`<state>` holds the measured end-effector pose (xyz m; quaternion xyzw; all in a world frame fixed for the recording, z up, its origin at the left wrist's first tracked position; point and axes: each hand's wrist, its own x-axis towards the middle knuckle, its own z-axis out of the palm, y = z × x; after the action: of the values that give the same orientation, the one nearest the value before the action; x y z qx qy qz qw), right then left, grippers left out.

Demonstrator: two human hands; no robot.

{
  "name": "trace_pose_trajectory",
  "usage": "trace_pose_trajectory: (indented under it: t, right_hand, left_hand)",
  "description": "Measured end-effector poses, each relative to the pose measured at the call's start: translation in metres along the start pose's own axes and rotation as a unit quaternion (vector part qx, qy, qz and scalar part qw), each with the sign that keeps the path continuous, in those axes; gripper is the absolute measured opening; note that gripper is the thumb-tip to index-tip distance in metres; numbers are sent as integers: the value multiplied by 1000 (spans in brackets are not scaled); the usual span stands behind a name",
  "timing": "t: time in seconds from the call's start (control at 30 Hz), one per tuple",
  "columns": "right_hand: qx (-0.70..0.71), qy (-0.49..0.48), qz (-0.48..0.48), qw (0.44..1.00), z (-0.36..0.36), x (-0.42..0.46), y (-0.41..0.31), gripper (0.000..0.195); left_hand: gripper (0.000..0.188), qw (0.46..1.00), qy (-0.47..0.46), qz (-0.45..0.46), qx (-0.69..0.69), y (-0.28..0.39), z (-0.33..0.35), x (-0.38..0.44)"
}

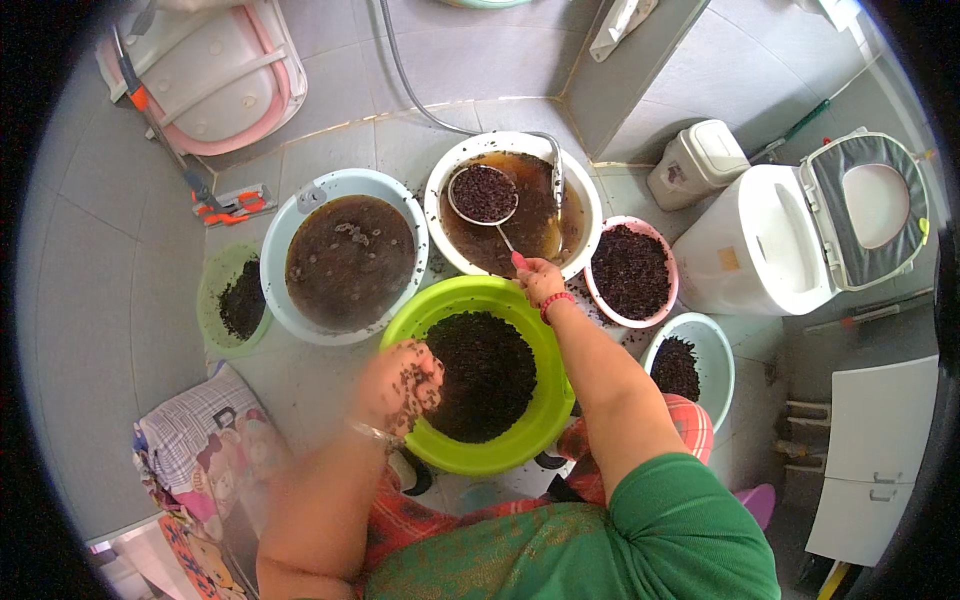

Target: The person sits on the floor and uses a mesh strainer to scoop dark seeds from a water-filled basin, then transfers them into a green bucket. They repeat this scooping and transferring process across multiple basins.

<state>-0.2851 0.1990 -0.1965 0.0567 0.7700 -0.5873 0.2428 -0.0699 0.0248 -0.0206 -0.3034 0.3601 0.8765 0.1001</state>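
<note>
My right hand grips the pink handle of a round strainer heaped with small dark pieces. The strainer is over a white basin of brown liquid, where a grey hose's end lies. My left hand, curled and dotted with dark pieces, is at the left rim of a lime-green basin; whether it holds anything is unclear. Dark pieces cover that basin's bottom. To its upper left, a pale blue basin contains murky brown liquid with some foam on top.
A pink basin, a pale blue-green bowl and a light green bowl also hold dark pieces. A toilet and lidded bin stand right. A patterned bag lies left, a mop beyond it.
</note>
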Motion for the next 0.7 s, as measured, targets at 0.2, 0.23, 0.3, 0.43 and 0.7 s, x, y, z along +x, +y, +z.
trace_pose_trajectory:
  t: [0.2, 0.23, 0.3, 0.43, 0.7]
  right_hand:
    - [-107, 134, -148, 974, -10, -28, -4, 27]
    - [-122, 159, -191, 961, -11, -33, -3, 27]
    - [-129, 123, -108, 978, -13, -37, -6, 28]
    - [-156, 125, -51, 979, -28, -28, 20, 30]
    - [-188, 156, -55, 968, -34, -45, 14, 28]
  left_hand:
    - [15, 999, 29, 12, 23, 0, 10, -7]
    - [15, 999, 34, 12, 35, 1, 11, -7]
    - [16, 998, 23, 17, 57, 1, 8, -5]
    - [16, 998, 6, 32, 51, -4, 17, -2]
    - [17, 999, -3, 34, 40, -3, 6, 0]
